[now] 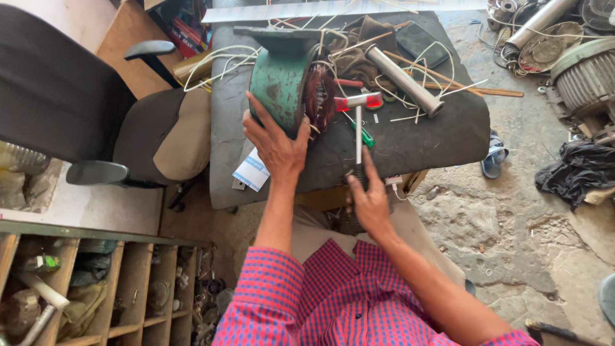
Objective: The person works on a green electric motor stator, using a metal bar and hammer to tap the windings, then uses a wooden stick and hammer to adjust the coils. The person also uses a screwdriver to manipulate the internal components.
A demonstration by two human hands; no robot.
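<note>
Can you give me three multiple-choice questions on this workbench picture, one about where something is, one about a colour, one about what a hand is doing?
1. Where does the metal pipe lie?
A. on the dark table top, right of the motor
B. on the office chair
C. in the shelf

2. What colour is the motor housing?
A. yellow
B. green
C. white

3. What is the right hand doing?
A. hanging free
B. gripping the hammer by its handle
C. resting flat on the chair

Answers: 1 A, the pipe lies slanted on the table beside the motor. 2 B, the casing is painted green. 3 B, its fingers wrap the handle while the left hand steadies the motor.
</note>
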